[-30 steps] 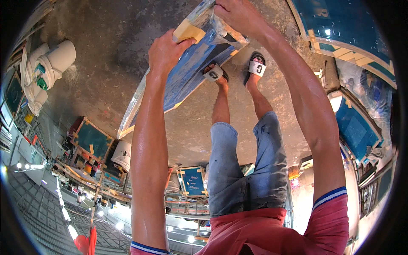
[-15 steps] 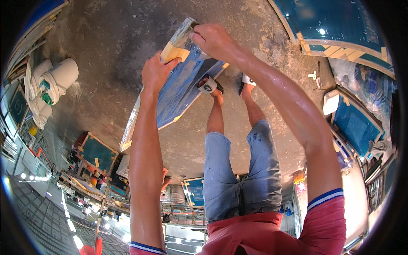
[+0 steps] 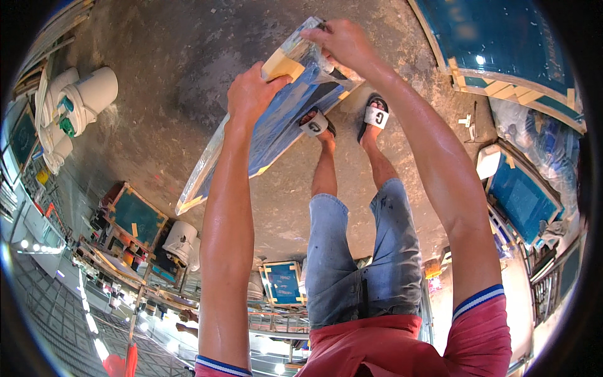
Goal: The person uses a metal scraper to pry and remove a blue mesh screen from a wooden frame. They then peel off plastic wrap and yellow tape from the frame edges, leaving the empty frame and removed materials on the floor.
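A screen printing frame (image 3: pixel 276 135) with blue mesh and taped edges tilts above the floor in front of my feet. My left hand (image 3: pixel 250 97) is closed on its far side bar, with the thumb beside a tan tape patch (image 3: pixel 284 67). At the upper right corner of the same bar, my right hand (image 3: pixel 345 45) has its fingers curled against the edge. Wrinkled clear film (image 3: pixel 330 72) shows just below those fingers. The fingertips of both hands are partly hidden.
White buckets (image 3: pixel 94 94) stand on the left. A large blue screen (image 3: pixel 502 38) lies at the far right, with bundled clear plastic (image 3: pixel 534 125) below it. More taped screens (image 3: pixel 524 191) lean at the right. My sandalled feet (image 3: pixel 374 116) are on the stained concrete floor (image 3: pixel 157 113).
The frame and both hands have shifted to the right and slightly farther away. My right sandal now shows more fully, and more film is visible under my right hand.
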{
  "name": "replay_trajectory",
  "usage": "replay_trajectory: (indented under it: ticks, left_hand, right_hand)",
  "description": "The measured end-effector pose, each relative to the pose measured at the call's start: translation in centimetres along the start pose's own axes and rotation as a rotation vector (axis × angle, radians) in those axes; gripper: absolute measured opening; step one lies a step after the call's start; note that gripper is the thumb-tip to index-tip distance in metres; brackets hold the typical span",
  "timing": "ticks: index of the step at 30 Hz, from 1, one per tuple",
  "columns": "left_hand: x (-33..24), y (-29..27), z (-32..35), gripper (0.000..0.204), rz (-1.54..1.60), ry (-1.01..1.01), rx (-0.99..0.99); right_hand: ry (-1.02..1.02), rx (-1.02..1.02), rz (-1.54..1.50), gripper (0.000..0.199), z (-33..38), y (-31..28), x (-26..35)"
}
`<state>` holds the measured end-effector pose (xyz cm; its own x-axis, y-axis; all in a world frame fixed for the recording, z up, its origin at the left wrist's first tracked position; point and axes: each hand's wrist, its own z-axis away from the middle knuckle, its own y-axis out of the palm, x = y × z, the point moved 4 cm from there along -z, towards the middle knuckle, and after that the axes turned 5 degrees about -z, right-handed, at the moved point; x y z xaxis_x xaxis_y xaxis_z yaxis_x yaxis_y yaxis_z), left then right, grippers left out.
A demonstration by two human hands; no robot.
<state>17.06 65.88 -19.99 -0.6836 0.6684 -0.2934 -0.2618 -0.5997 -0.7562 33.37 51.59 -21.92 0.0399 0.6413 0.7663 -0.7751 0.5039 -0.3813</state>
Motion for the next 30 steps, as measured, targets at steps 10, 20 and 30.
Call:
replay_trajectory:
  ticks: [10,20,30]
  left_hand:
    - [-0.6,-0.3,0.6,0.059,0.051,0.037,0.014]
    - [-0.5,0.4,-0.3,0.051,-0.020,0.027,0.006]
    - [4.3,1.7,-1.1,0.056,0.327,0.148,-0.063]
  right_hand:
    - [-0.541,0.079,0.472,0.035,1.0,-1.3,2.7]
    - [-0.790,0.009,0.498,0.018,2.6,1.2,2.5]
    - [-1.274,0.663,2.889,0.014,14.1,11.4,0.3]
